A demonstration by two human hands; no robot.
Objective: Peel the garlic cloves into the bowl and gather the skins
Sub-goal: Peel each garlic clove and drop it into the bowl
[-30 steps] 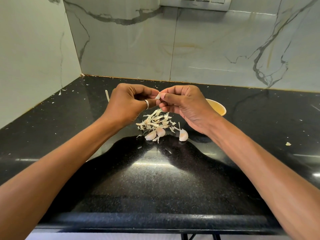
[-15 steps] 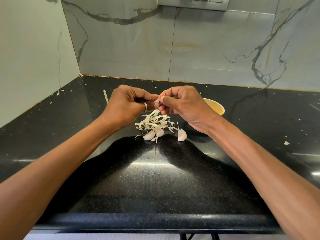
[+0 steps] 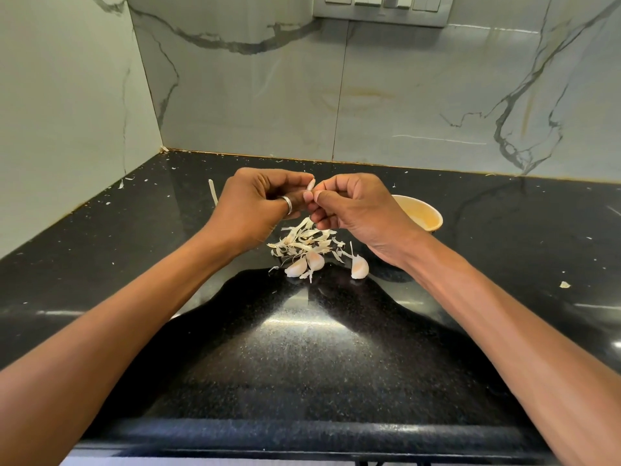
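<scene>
Left hand (image 3: 255, 205) and right hand (image 3: 353, 206) raised together over black counter (image 3: 302, 348), both pinching one small pale garlic clove (image 3: 311, 185), papery skins (image 3: 304, 242) heaped beneath, three unpeeled cloves (image 3: 314, 262) beside heap, cream bowl (image 3: 421, 213) behind right wrist

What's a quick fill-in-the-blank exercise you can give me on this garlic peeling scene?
The left hand and right hand both pinch one garlic clove; the ring is on the ____ one.
The bowl stands on the counter just beyond the ____ wrist.
____ loose cloves lie at the near edge of the skins.
Missing words: left, right, three.
</scene>
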